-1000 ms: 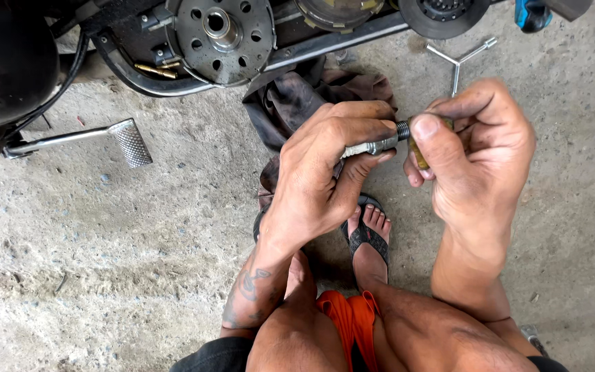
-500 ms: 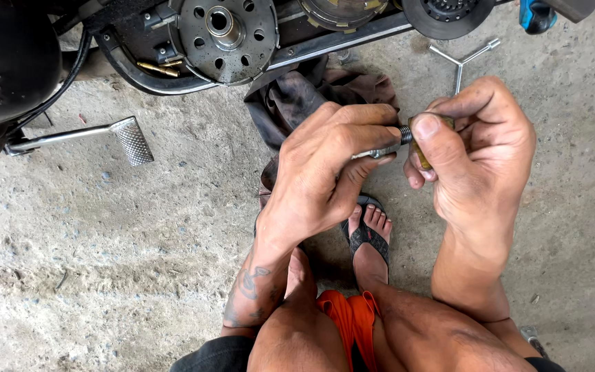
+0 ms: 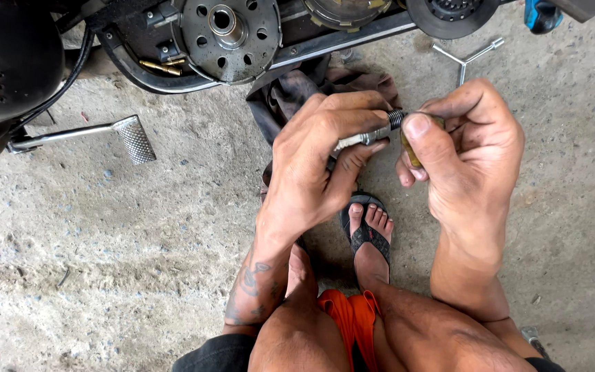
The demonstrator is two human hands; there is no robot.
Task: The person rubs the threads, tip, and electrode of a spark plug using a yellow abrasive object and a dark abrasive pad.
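My left hand (image 3: 321,158) grips a small metal tool (image 3: 370,134) with a silvery shaft and a dark knurled end. My right hand (image 3: 470,148) pinches that knurled end with thumb and fingers and also holds a small brass-coloured part (image 3: 410,148) under the thumb. Both hands meet in mid-air above a dark oily rag (image 3: 297,93) on the concrete floor. Below them my foot in a black sandal (image 3: 368,231) rests on the ground, with my knees and orange shorts at the bottom.
A motorcycle engine with a round holed flywheel (image 3: 225,27) and open cover lies along the top. A brake pedal (image 3: 132,138) sticks out at left. A Y-shaped socket wrench (image 3: 464,55) lies on the concrete at upper right, near a blue object (image 3: 542,15).
The hands have stayed together on the tool with only slight finger shifts. The view has barely drifted.
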